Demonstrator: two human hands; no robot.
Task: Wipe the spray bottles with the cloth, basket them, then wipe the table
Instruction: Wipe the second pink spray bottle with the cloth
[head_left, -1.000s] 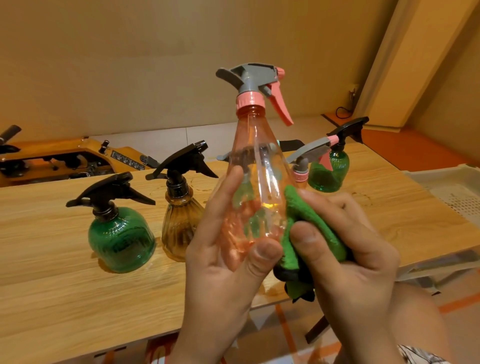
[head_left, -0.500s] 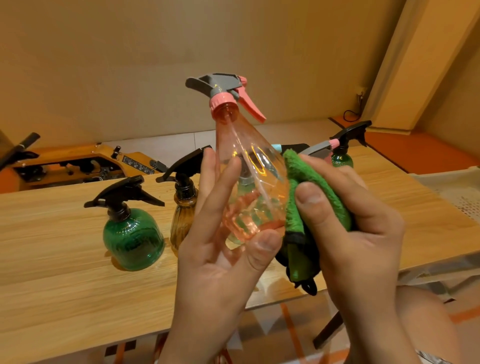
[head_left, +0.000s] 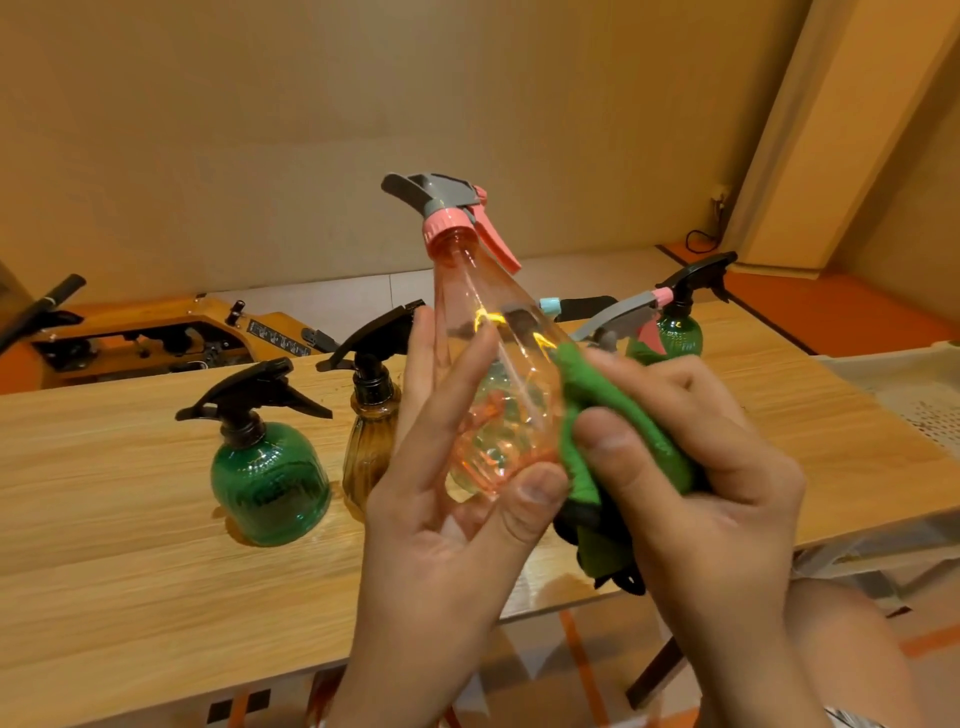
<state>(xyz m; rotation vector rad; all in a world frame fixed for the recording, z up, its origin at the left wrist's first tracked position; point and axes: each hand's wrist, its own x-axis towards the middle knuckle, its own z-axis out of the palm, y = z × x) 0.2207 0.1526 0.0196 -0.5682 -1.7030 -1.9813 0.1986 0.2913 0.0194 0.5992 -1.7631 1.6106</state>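
My left hand (head_left: 441, 525) grips the base of a clear pink spray bottle (head_left: 488, 364) with a grey and pink trigger head, tilted to the left above the table's near edge. My right hand (head_left: 711, 499) holds a folded green cloth (head_left: 613, 415) pressed against the bottle's right side. On the wooden table (head_left: 130, 571) stand a round green bottle (head_left: 270, 478) with a black trigger and an amber ribbed bottle (head_left: 366, 441). Behind my right hand another green bottle (head_left: 680, 332) and a grey trigger head (head_left: 618, 317) show, their lower parts hidden.
A pale perforated basket (head_left: 904, 384) sits at the table's right end. Beyond the table's far edge lies a wooden machine with black parts (head_left: 156, 338). A plain wall stands behind, and an orange floor shows below the table.
The pink bottle has tipped to the left and its base has lifted in my left hand. The cloth in my right hand has slid along the bottle's right side.
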